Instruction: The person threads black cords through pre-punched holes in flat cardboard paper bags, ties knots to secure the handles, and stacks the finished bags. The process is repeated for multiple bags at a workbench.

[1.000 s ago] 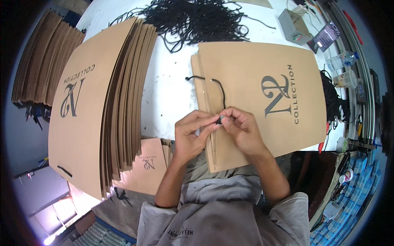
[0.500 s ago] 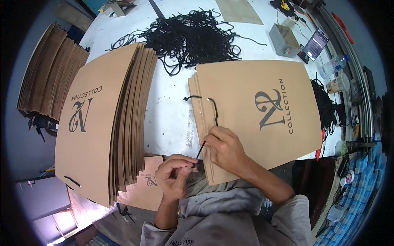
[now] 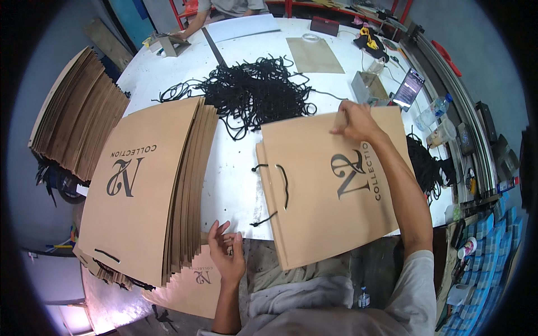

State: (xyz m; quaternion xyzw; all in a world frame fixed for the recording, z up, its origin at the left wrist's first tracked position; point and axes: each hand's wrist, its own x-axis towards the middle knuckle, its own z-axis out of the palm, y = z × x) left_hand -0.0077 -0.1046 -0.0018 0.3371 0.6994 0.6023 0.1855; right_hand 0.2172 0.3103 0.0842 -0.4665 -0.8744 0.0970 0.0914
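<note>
A brown paper bag (image 3: 319, 224) with a dark printed logo lies flat on the white table in front of me, overhanging its near edge. A black cord handle (image 3: 286, 187) loops through two holes along the bag's left side, its knotted ends showing beyond the outer panel. My right hand (image 3: 358, 123) reaches across to the bag's far edge, with fingers and thumb closed over it. Left of the bag, my left hand (image 3: 227, 255) is raised at the table's near edge, palm up, its fingers loosely bent and apart. Nothing is in it.
A thick stack of brown bags (image 3: 140, 196) stands at left, with another stack (image 3: 75, 115) behind it. Black cords (image 3: 255, 92) lie heaped mid-table. A grey box (image 3: 370, 89), a phone (image 3: 409, 89) and a bottle (image 3: 432, 112) stand at right. Another person's arm (image 3: 196, 23) rests at the far side.
The view has tilted up. Both hands have let go of the cord, whose near end now shows a knot. My right hand has moved to the bag's far edge; my left has opened.
</note>
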